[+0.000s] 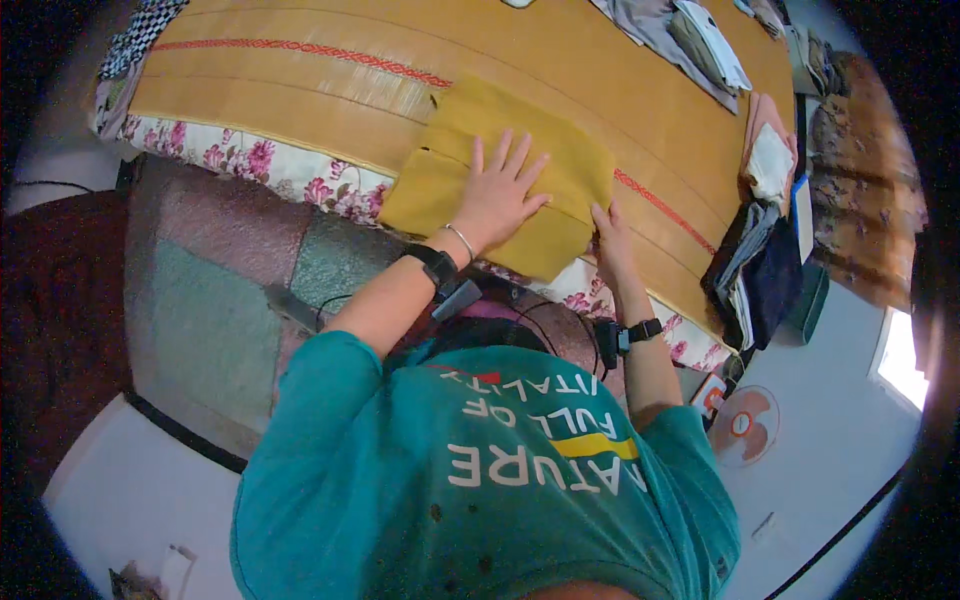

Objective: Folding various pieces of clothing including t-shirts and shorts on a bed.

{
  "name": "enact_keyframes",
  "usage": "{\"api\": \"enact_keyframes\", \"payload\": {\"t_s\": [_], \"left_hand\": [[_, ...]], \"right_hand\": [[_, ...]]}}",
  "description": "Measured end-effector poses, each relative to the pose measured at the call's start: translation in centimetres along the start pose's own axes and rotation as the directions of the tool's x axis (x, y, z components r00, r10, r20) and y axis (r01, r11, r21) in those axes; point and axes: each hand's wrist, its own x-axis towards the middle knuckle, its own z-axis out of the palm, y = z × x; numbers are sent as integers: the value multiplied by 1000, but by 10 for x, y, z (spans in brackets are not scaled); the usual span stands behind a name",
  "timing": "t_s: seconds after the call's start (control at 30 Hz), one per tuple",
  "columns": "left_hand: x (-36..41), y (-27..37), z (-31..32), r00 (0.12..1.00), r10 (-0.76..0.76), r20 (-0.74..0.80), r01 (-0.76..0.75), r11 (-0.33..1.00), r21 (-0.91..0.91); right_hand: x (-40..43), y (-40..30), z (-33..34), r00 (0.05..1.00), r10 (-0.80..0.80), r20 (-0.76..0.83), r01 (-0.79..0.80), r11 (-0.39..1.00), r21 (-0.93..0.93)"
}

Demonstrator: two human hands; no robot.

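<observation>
A mustard-yellow folded garment (570, 165) lies flat on the woven mat that covers the bed, and its near edge hangs over the bedside. My left hand (501, 191) presses palm-down on its middle, fingers spread, a bangle and a black strap at the wrist. At the garment's right edge, my right hand (616, 244) holds the cloth between thumb and fingers; some of those fingers are hidden. A fold line runs across the garment beneath my left hand.
The tan mat (285, 82) has red patterned bands over a floral sheet (255, 156). Folded dark trousers (765, 277), a pink and white cloth pile (769, 154) and more folded clothes (705, 45) line the right side. A fan (742, 425) stands at lower right.
</observation>
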Motion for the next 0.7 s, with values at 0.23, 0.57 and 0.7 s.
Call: {"api": "enact_keyframes", "payload": {"t_s": [0.23, 0.57, 0.7], "left_hand": [[23, 18, 8, 997, -72, 6, 72, 992, -99], [49, 10, 36, 987, -111, -119, 78, 963, -257], [47, 6, 35, 993, -54, -109, 37, 988, -148]], "right_hand": [[-11, 11, -10, 994, -7, 114, -5, 995, 103], [-21, -11, 1, 975, 66, 213, -98, 985, 145], [-32, -40, 28, 975, 0, 220, -55, 968, 246]]}}
